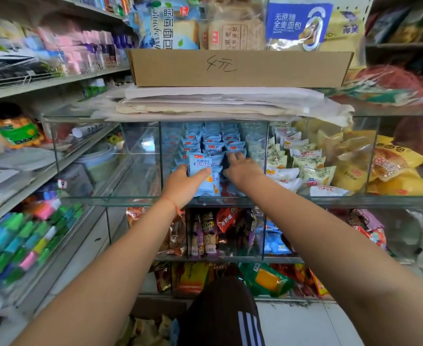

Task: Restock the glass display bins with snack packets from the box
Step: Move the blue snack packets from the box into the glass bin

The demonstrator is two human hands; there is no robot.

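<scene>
Both my hands reach into the middle glass bin [160,156] of the top display row. That bin is packed with rows of light blue snack packets [211,142]. My left hand [184,184] grips a few blue packets [200,163] upright at the bin's front, thumb across the front one. My right hand [241,167] lies on the packed packets to the right, fingertips tucked among them. The supply box is not clearly in view.
The left bin [93,146] holds no packets; the right bin [303,156] holds white and yellow packets. A cardboard box marked 4元 [240,67] sits on folded paper above. Lower glass bins [205,236] hold mixed snacks. Shelving stands at left.
</scene>
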